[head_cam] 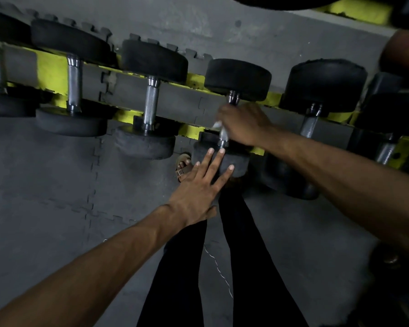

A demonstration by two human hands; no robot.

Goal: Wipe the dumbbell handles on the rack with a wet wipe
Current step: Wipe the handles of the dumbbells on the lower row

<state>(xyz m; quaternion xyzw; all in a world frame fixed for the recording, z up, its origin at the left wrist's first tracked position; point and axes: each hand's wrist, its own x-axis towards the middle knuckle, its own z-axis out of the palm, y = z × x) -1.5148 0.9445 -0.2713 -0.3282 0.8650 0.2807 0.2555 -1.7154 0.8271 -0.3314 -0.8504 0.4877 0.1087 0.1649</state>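
Handle (223,137), wipe (216,125) gripped by right hand (244,125); left hand (196,192) touching weight (237,162).

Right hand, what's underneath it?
The right hand wraps a dumbbell handle; a white wipe peeks out beside it. The handle's middle and most of the wipe are covered.

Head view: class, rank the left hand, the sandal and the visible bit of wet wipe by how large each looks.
1. left hand, though it is nearest the camera.
2. sandal, partly hidden behind that hand.
3. wet wipe, mostly covered by the right hand.
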